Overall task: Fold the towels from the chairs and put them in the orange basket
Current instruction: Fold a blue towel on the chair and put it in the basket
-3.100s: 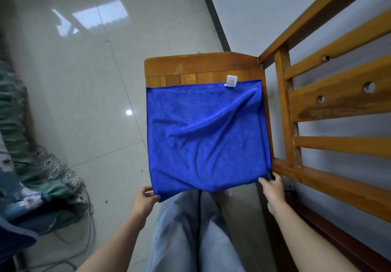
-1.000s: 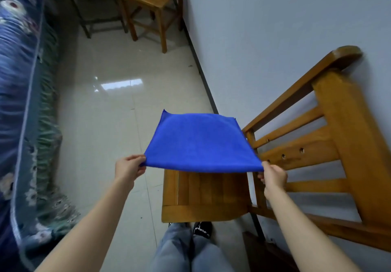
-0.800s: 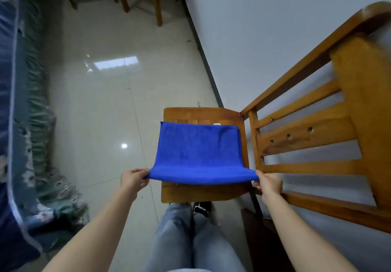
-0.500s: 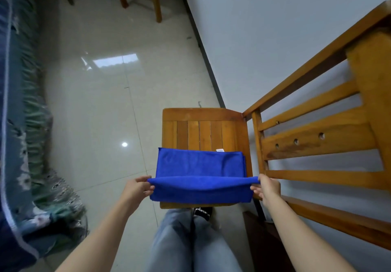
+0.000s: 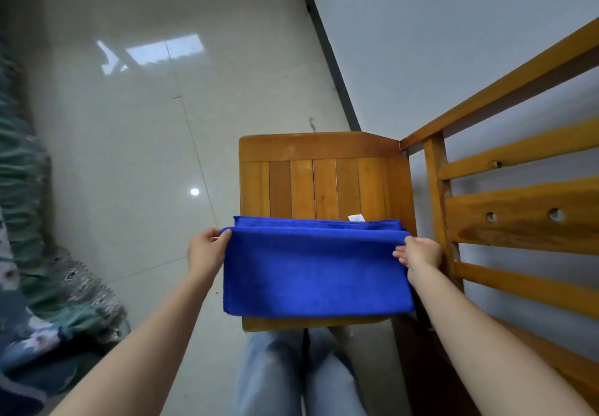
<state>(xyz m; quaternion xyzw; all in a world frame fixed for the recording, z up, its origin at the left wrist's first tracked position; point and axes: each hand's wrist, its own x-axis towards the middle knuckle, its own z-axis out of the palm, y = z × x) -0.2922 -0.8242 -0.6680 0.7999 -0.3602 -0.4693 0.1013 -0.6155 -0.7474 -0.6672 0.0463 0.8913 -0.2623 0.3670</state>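
Appearing nearest were the person's legs [image 5: 275, 376] in jeans. The blue towel [image 5: 314, 273] lay folded on the near half of the wooden chair seat [image 5: 324, 185]. The left hand [image 5: 207, 250] pinched its far-left corner; the right hand [image 5: 421, 253] pinched its far-right corner. A white label [image 5: 356, 218] showed beyond.

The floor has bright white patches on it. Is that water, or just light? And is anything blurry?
Head view: the floor is glossy tile reflecting light, with one big squarish patch and one small round spot; no water shows. Head view: the patterned fabric at the left edge is smeared, while the blue towel and the chair seat look sharp.
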